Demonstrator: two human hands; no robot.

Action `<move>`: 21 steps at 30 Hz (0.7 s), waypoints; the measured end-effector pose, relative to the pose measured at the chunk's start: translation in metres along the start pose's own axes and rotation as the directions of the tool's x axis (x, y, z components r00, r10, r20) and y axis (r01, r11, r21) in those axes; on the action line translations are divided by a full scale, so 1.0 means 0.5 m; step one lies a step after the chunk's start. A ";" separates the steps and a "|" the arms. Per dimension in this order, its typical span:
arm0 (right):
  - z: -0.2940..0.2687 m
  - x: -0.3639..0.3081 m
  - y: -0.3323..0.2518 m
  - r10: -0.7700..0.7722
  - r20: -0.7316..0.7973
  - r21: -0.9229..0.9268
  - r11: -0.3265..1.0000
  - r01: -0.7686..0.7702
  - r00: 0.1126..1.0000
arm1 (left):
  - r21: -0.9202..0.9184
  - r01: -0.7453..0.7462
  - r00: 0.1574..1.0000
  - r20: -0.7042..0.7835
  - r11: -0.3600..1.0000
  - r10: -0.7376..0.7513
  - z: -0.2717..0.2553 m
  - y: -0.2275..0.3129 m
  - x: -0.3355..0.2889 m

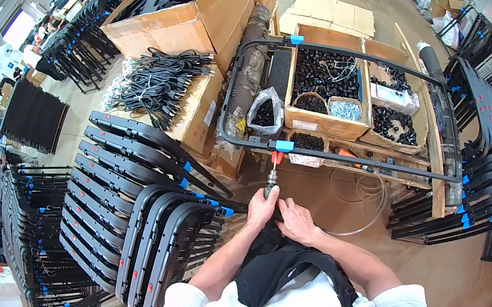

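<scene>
My left hand (260, 209) is closed around a power screwdriver (272, 182), just behind its metal chuck. The tool points away from me, and a red piece shows at its front by the near bar of a black tubular frame (363, 160). Close beside it, my right hand (296, 221) has its fingers curled in against something dark; what they grip is hidden. The frame lies flat across the bench, with a blue clip (285, 146) on its near bar and another blue clip (296, 40) on its far bar.
Cardboard boxes of black parts (329, 76) stand inside the frame. A bag of small black pieces (265, 112) sits left of them. Bundled black cables (159, 85) lie on a carton. Stacked black frames (105, 188) crowd my left, with more frames (490, 150) at right.
</scene>
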State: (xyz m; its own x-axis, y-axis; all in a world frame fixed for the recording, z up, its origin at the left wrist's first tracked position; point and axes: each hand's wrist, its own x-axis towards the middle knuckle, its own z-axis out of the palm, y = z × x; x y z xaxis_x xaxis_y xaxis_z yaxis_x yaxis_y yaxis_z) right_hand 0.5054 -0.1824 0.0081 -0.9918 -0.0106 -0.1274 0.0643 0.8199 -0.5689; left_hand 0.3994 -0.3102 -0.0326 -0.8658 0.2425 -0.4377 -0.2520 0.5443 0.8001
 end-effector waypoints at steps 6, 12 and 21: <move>-0.026 -0.014 0.026 0.108 -0.005 -0.008 0.994 -0.108 0.994 | -0.040 -0.042 0.999 0.019 0.998 0.043 0.036 0.040 -0.010; -0.036 -0.013 0.038 0.098 -0.004 0.016 0.995 -0.098 0.995 | 0.011 -0.056 0.998 -0.016 0.998 0.056 0.045 0.037 0.000; -0.046 0.003 0.050 0.127 0.040 0.071 0.989 -0.130 0.991 | 0.173 -0.036 0.999 -0.028 0.984 0.041 0.046 0.065 0.008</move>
State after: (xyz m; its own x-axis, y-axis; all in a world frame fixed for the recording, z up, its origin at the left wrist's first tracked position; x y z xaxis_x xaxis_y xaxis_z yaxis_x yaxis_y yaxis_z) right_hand 0.5030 -0.1489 0.0123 -0.9704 0.0710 -0.2310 0.2002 0.7716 -0.6037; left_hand 0.3975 -0.2730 -0.0177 -0.8873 0.2420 -0.3927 -0.1423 0.6662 0.7321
